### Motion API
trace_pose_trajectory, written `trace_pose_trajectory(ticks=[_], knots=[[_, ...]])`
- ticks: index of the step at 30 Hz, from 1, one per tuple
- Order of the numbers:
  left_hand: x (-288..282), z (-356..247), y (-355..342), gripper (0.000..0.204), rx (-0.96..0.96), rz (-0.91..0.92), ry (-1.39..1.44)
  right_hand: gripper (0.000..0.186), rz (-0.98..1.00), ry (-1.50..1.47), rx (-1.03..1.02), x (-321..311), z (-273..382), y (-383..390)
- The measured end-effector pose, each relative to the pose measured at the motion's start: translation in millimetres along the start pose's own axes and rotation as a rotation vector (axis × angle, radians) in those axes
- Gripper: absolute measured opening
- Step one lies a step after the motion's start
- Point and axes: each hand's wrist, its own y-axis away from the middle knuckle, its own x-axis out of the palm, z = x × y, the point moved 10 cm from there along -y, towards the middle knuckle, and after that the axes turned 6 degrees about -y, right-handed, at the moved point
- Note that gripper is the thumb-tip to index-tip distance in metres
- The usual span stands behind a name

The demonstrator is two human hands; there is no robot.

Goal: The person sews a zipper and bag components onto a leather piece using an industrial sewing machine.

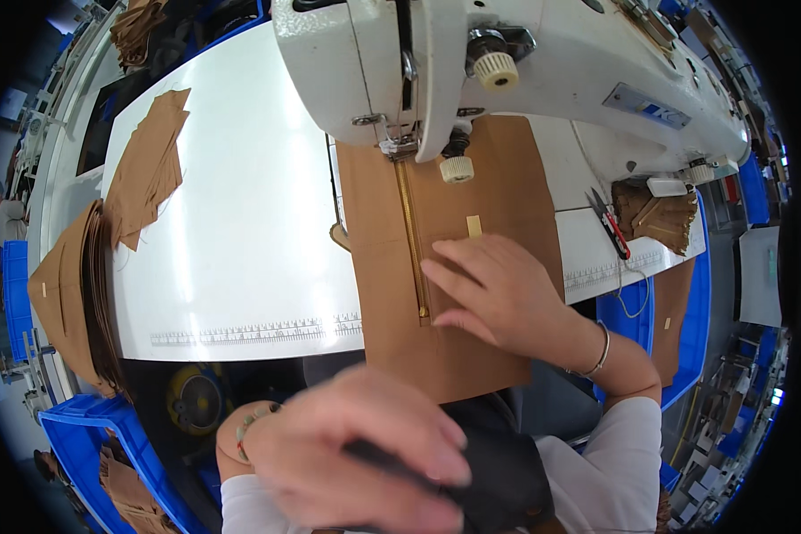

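A brown fabric panel (498, 178) lies on the sewing machine's table, its far part under the machine head. A brass-coloured zipper (413, 240) runs lengthwise along it, and its far end reaches the presser foot (400, 145). My right hand (507, 294) rests on the panel right of the zipper, fingers spread and flat, holding nothing. By its fingertips is a small pale yellow tab (473, 226). Raised close in front of me, my left hand (347, 454) is blurred, thumb and fingers apart with a gap between them and nothing visible in it.
The white sewing machine (543, 53) overhangs the white table (240, 196). Brown fabric pieces (151, 160) and a folded stack (71, 294) lie at the left. Red-handled thread snips (609, 227) lie at the right. Blue bins (107, 411) stand below the table.
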Motion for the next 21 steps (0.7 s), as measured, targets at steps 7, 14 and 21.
trace_pose_trajectory(ticks=[7,14,21], knots=[[39.6,-36.4,34.2,0.020,0.432,0.189,0.454,0.097,0.149,-0.163,0.099,27.0,47.8,36.1],[42.4,-35.8,44.3,0.015,0.338,0.092,0.570,0.071,0.161,0.265,-0.002,50.0,65.0,46.0],[45.9,-41.6,46.7,0.017,0.287,0.120,0.566,0.067,0.086,-0.196,0.093,40.2,50.1,49.5]])
